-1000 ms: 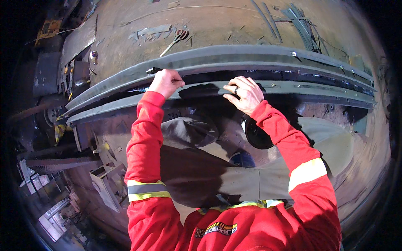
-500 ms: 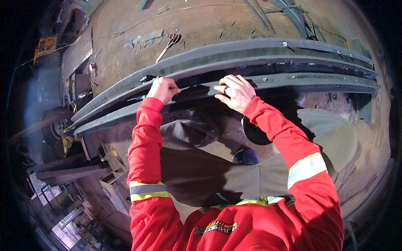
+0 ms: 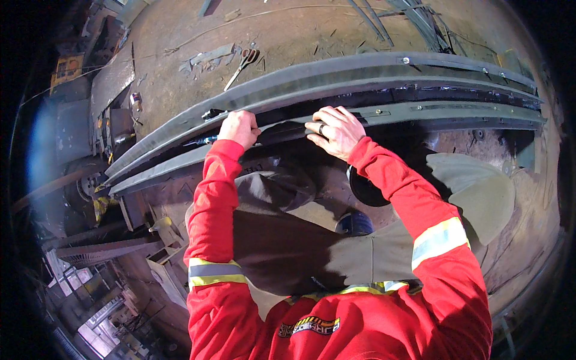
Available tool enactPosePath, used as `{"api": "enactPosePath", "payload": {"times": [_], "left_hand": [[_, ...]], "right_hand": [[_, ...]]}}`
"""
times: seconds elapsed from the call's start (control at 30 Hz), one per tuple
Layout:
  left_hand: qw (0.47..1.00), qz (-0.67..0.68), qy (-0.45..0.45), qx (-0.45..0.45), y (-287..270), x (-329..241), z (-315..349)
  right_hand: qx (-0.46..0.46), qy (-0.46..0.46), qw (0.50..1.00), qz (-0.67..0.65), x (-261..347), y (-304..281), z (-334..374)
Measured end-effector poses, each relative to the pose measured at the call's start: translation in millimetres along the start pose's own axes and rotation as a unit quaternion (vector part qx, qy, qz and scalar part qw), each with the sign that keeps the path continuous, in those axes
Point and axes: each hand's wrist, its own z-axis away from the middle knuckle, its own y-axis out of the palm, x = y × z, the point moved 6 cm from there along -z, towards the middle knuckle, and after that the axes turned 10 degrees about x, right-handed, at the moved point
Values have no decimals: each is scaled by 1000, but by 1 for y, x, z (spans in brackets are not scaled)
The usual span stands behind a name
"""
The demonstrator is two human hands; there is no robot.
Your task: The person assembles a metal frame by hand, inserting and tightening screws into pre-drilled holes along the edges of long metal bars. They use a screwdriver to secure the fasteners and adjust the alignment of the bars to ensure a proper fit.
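Two long grey metal rails (image 3: 336, 75) curve across a rusty workbench, with a dark gap between them. My left hand (image 3: 239, 128) is closed in a fist around a blue-handled tool (image 3: 204, 140) at the gap's left part. My right hand (image 3: 337, 130), with a ring on one finger, rests with spread fingers on the nearer rail (image 3: 456, 111), pressing a dark strip at its edge. Both sleeves are red with reflective bands.
Pliers (image 3: 242, 63) and metal scraps lie on the bench top beyond the rails. A brown cloth (image 3: 270, 240) and a pale flat sheet (image 3: 480, 192) hang below the rails. Machinery and steel bars (image 3: 90, 246) crowd the left side.
Both hands have stayed at the gap between the rails. The view has shifted, so the rails sit a little higher and my right hand has edged toward the left one.
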Motion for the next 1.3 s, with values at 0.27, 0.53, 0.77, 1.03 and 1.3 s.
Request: {"api": "enactPosePath", "payload": {"times": [0.27,0.53,0.77,1.03,1.3], "left_hand": [[998,52,-30,26,10,14,-10],[994,52,-46,-80,22,25,6],[993,46,-74,-77,10,5,41],[997,-61,-46,-29,17,-14,59],[998,-4,-38,-51,38,0,51]], "right_hand": [[8,-4,1000,-5,0,0,1],[22,-1,1000,14,-3,6,3],[26,7,999,31,-4,7,4],[46,11,998,50,-6,13,4],[64,18,996,55,-5,17,2]]}}
